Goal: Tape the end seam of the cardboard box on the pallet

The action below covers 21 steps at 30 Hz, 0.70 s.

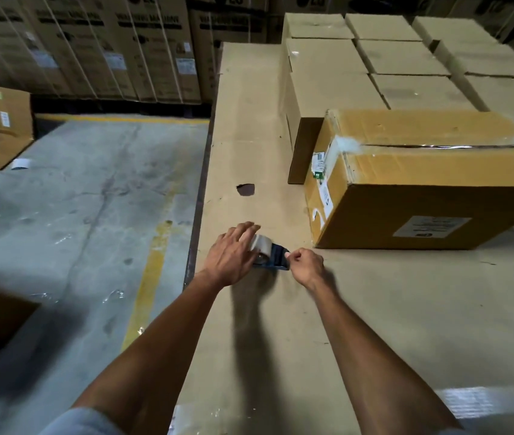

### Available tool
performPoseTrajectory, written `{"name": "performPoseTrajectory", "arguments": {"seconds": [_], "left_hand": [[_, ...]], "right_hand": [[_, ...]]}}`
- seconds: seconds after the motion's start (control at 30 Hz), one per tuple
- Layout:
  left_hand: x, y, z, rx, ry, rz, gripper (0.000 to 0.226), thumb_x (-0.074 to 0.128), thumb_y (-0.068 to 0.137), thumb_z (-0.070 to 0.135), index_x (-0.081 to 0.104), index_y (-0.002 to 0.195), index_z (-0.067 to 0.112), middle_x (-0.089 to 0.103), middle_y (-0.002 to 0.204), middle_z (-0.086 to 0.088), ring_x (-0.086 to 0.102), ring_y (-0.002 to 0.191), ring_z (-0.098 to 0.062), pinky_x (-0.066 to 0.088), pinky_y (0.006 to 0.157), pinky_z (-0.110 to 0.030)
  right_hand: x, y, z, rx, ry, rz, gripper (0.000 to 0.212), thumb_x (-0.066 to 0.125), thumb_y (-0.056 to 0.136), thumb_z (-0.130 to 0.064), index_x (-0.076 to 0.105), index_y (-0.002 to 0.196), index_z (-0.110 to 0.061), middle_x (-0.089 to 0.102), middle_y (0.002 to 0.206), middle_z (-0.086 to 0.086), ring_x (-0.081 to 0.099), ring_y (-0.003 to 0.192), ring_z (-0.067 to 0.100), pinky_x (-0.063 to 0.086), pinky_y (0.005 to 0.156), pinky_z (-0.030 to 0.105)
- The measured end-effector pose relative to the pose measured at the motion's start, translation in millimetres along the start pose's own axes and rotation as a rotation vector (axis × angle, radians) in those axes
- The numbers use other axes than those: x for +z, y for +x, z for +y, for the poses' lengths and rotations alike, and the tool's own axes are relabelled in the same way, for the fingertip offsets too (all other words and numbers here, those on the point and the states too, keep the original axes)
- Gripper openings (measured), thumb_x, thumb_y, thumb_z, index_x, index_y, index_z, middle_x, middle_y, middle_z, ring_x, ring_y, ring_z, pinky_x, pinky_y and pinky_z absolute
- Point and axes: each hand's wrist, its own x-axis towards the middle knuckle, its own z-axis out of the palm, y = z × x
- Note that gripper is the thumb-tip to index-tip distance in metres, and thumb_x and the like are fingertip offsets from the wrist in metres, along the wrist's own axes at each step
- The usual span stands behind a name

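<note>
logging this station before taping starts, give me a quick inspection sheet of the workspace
surface: cardboard sheet covers the pallet, dark hole in it beyond the hands
job's things: box on the sheet, old tape along its top seam; tape gun lying on the sheet in front of the box's left corner
clutter: loose plastic film at the near right edge
grips: left hand over the tape roll; right hand pinching at the gun's blue end
cables: nothing seen
surroundings: plain cartons stacked behind the box; printed cartons along the back; concrete floor with a yellow line on the left
</note>
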Motion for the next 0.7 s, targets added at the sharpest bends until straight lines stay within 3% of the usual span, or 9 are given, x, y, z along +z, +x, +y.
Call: {"name": "performPoseTrajectory", "arguments": {"seconds": [0.23,0.33,0.43,0.6,0.7], "left_hand": [[17.3,0.4,-8.4,0.034,-0.050,-0.079,0.063,0.022,0.109,0.066,0.032,0.167,0.043,0.035,0.175,0.002,0.039,0.155,-0.024,0.043,0.121,-0.049],[22.4,-3.6,-8.8,0.013,-0.123,-0.056,0.059,0.026,0.111,0.063,0.034,0.166,0.044,0.036,0.174,0.002,0.038,0.156,-0.024,0.042,0.123,-0.048],[27.2,-2.1,-7.9,-0.019,-0.173,-0.036,0.054,0.034,0.111,0.062,0.039,0.161,0.044,0.037,0.171,0.001,0.042,0.152,-0.025,0.051,0.115,-0.049],[35.3,8.3,6.6,-0.103,-0.247,0.014,0.049,0.050,0.104,0.066,0.053,0.141,0.035,0.045,0.160,-0.004,0.063,0.127,-0.035,0.057,0.100,-0.048],[39.9,7.9,6.5,-0.120,-0.346,0.059,0.046,0.053,0.103,0.062,0.055,0.139,0.034,0.052,0.152,-0.004,0.064,0.126,-0.032,0.057,0.100,-0.047]], "right_hand": [[7.8,-1.4,-9.4,0.123,-0.001,0.052,0.016,0.074,0.096,-0.028,0.082,0.096,-0.014,0.080,0.109,0.010,0.069,0.110,0.032,0.049,0.088,0.027],[4.6,-4.5,-9.7,0.162,0.025,0.053,0.018,0.073,0.096,-0.028,0.082,0.100,-0.013,0.079,0.111,0.008,0.069,0.110,0.031,0.046,0.082,0.025],[2.4,-7.6,-9.4,0.178,0.029,0.050,0.018,0.071,0.097,-0.033,0.080,0.101,-0.017,0.078,0.111,0.004,0.069,0.109,0.030,0.042,0.077,0.025],[1.2,-4.6,-13.1,0.177,0.016,0.093,0.015,0.070,0.096,-0.026,0.081,0.101,-0.017,0.079,0.113,0.005,0.069,0.112,0.030,0.050,0.087,0.027],[1.2,-2.4,-14.8,0.167,0.000,0.100,0.015,0.069,0.095,-0.019,0.082,0.102,-0.015,0.079,0.114,0.005,0.068,0.114,0.029,0.049,0.088,0.025]]}}
